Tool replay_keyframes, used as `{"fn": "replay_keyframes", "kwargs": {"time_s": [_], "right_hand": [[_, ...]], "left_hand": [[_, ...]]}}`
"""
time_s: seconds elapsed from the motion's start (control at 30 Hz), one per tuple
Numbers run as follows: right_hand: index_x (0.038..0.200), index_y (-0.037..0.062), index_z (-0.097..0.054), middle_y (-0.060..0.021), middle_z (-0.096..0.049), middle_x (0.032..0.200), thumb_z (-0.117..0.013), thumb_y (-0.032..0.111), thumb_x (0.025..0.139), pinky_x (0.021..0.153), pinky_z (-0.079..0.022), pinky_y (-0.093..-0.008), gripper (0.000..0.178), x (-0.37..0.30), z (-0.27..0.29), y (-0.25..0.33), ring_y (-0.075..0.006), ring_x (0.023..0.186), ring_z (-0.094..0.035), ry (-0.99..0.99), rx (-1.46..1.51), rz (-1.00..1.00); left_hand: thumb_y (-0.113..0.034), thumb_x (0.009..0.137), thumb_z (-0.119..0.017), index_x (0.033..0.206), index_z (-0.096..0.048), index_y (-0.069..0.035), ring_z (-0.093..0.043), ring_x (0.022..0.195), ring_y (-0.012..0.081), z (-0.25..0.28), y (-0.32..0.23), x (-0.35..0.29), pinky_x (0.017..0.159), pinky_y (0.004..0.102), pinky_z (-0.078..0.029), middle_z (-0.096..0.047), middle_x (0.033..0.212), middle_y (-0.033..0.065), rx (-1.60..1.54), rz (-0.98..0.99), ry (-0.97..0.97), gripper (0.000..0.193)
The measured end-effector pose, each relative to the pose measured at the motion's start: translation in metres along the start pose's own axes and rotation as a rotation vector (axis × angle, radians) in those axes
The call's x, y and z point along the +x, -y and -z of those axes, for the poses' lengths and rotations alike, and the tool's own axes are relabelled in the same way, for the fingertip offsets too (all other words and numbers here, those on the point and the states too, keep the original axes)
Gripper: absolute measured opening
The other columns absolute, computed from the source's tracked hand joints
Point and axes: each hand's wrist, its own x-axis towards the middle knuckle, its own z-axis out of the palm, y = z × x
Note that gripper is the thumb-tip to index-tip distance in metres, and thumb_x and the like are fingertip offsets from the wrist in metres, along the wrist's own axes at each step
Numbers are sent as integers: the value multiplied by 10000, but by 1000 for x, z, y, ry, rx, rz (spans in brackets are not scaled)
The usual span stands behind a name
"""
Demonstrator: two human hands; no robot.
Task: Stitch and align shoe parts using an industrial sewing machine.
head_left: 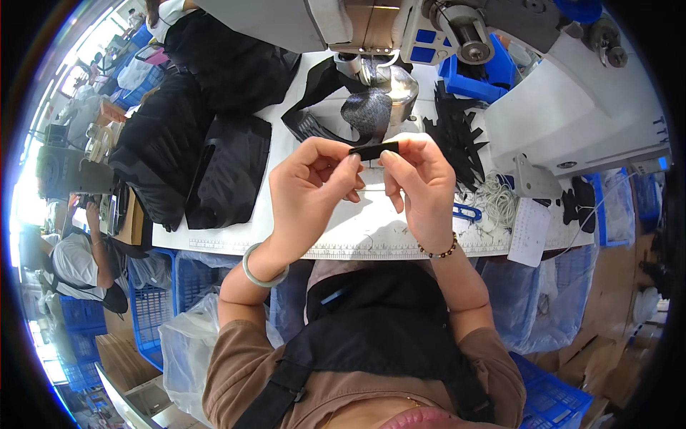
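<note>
My left hand and my right hand pinch the two ends of a short black fabric strip, thumbs toward me. They hold it up over the table's front part, just before the sewing machine. Behind the strip, a long black band curves across the white tabletop near the needle area. The machine head stands above it with its lamp lit. A pile of cut black strips lies to the right of my right hand.
Stacked black fabric pieces cover the table's left side. On the right are a blue bin, tangled pale cord, blue thread snips and a paper slip. Blue crates stand below; a co-worker sits at far left.
</note>
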Motion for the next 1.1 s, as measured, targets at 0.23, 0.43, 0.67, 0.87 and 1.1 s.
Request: {"fn": "replay_keyframes", "kwargs": {"time_s": [0.23, 0.43, 0.67, 0.87, 1.1], "right_hand": [[970, -11, -526, -49, -581, 767, -596, 14, 841, 397, -376, -158, 149, 5, 7, 2, -36, 547, -504, 128, -29, 37], [1061, 16, -539, -48, -566, 838, -636, 17, 816, 478, -438, -167, 263, 9, 3, 10, -56, 653, -546, 191, -157, 90], [1004, 67, -632, -50, -562, 846, -740, 104, 745, 563, -467, -187, 283, 22, 16, 11, -50, 684, -561, 309, -550, 342], [998, -14, -462, -89, -550, 867, -618, 78, 856, 389, -431, -170, 230, 18, 11, 9, -109, 513, -574, -51, -466, 340], [900, 22, -369, -76, -511, 645, -558, 95, 890, 304, -400, -219, 203, 35, -6, 4, -145, 386, -529, -44, -62, 16]], "left_hand": [[-64, 856, -603, 922, -577, 75, -596, 618, 95, 10, -10, 14, 521, 210, -489, -625, 746, 87, 50, 146, 148, 156], [-85, 856, -613, 893, -602, 63, -588, 590, 98, 22, -16, 24, 509, 214, -490, -619, 734, 80, -55, 260, 230, 153], [-92, 857, -609, 874, -607, 63, -583, 574, 98, 25, -18, 30, 491, 207, -480, -614, 723, 85, -122, 346, 262, 156], [-82, 827, -612, 844, -616, 55, -535, 497, 79, 31, -30, 40, 432, 195, -431, -596, 659, 62, -74, 242, 104, 138], [-118, 821, -619, 799, -624, 52, -520, 516, 66, 23, -31, 72, 432, 175, -386, -584, 642, 50, 11, 199, 110, 171]]}}
